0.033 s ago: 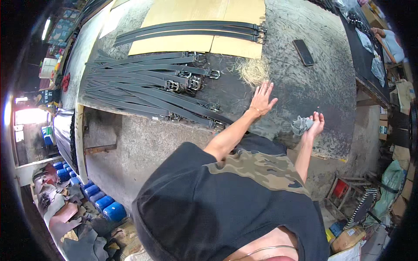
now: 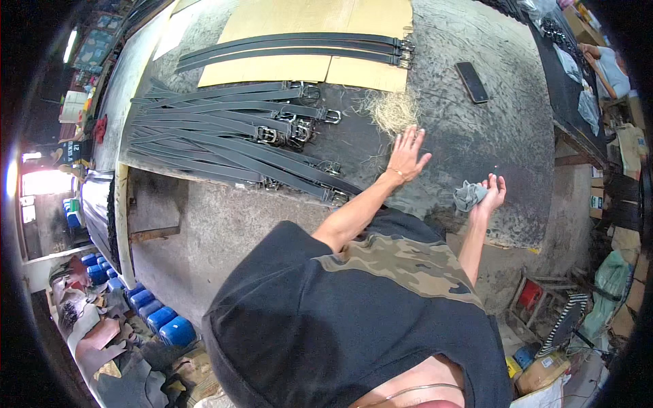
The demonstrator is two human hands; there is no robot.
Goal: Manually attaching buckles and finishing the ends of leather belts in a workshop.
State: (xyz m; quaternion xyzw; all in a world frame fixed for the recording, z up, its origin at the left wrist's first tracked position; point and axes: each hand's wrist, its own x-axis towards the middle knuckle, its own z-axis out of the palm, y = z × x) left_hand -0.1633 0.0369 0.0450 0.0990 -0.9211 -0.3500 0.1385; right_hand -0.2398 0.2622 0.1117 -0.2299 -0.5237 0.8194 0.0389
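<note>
My left hand lies palm down with its fingers spread on the dark worktable. Its fingertips reach the near edge of a loose heap of straw-coloured fibres. At the right, my right hand is turned partly palm up, its fingers curled, gripping a crumpled grey cloth. Left of my left hand, many black belts with metal buckles are piled in a fan. Farther back, several black belts lie side by side across a flat cardboard sheet.
A black phone rests on the table at the right. Blue plastic containers and leather scraps are on the floor at lower left. A stool-like frame stands at lower right. Another person is at the far right.
</note>
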